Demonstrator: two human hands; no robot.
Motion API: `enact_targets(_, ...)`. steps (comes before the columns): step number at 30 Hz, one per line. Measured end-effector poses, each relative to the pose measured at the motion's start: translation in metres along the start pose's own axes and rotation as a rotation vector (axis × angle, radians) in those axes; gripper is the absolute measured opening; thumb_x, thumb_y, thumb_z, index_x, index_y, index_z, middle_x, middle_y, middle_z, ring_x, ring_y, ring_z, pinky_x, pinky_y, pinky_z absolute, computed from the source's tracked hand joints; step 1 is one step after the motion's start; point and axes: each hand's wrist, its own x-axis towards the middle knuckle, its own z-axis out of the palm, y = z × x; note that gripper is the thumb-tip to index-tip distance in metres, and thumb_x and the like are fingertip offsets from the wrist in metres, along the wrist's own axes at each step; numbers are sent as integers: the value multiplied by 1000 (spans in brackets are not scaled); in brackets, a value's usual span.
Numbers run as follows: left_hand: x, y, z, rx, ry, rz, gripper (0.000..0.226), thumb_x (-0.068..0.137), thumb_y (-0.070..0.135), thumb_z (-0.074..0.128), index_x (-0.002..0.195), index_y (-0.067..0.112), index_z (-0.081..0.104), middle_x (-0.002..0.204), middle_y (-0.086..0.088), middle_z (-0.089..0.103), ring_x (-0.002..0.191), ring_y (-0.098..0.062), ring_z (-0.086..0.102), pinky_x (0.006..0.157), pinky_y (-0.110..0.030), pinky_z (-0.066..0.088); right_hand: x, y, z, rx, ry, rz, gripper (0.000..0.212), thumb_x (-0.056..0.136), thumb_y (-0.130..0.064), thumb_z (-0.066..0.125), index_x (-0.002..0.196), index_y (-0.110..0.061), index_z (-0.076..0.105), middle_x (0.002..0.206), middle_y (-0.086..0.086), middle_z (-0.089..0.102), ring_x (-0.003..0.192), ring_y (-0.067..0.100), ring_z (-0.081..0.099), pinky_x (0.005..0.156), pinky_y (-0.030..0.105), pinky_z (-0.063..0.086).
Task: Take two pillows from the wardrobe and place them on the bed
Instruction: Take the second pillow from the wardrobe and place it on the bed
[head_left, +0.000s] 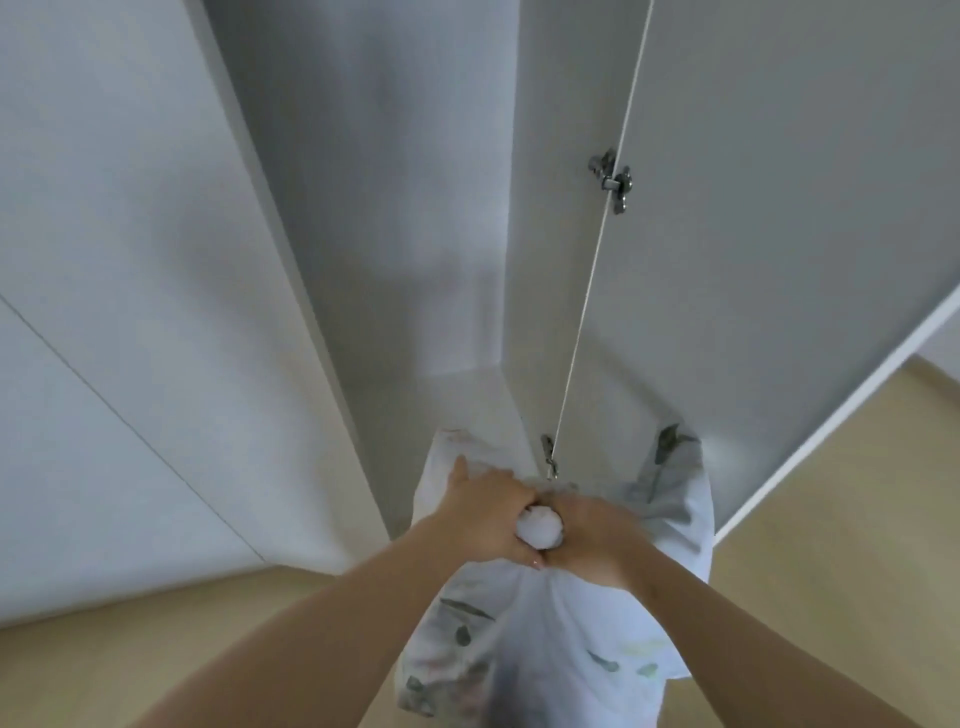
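Bare forearms reach from six o'clock toward the open wardrobe (395, 208); left hand (488, 512) and right hand (592, 540) meet with fingers clamped on a bunched neck of a white, leaf-printed pillow (545, 649), seemingly to lift it clear in one grip. Its far corners hang toward twelve o'clock beside the hinged door (779, 234); a second pillow cannot be told apart; no writing is legible.

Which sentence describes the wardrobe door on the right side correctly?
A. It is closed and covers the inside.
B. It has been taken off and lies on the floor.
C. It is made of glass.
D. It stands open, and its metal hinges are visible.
D: the wardrobe door is swung open, an upper hinge shows on its edge, and both hands, left and right, hold a pillow before it.
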Motion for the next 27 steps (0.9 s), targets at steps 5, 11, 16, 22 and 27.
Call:
enact_targets(5,19,23,3,-32,-30,121,31,70,34,76,81,11,57,68,4,53,76,-22,53,56,-24,30,-23,33,-2,133,3,109,45,76,-39,67,118,-31,52,116,-5,62,109,18,57,81,26,41)
enact_targets(11,36,50,16,37,-5,226,33,71,30,74,70,13,46,81,-12,63,76,-28,54,62,-27,28,-51,71,-20,943,365,395,15,86,-15,60,73,-13,53,66,0,54,53,6,55,44,10,38)
enact_targets(16,48,65,9,87,24,283,30,71,32,72,78,11,52,87,-13,63,84,-29,56,64,-27,32,-54,105,-37,1230,885,801,44,82,-17,60,122,-10,42,113,17,51,93,31,55,75,37,47)
enact_targets(22,52,57,14,85,0,299,47,71,32,72,59,19,28,61,4,38,71,-25,46,61,-27,31,-46,106,-67,1058,885,598,17,81,-3,59,79,-14,46,75,3,50,79,21,49,67,28,40)
enact_targets(27,51,48,21,47,-6,269,51,70,34,73,56,22,25,58,6,36,67,-23,46,59,-28,33,-43,90,-57,898,911,629,11,81,-3,50,83,-14,47,77,5,52,75,24,49,69,31,38)
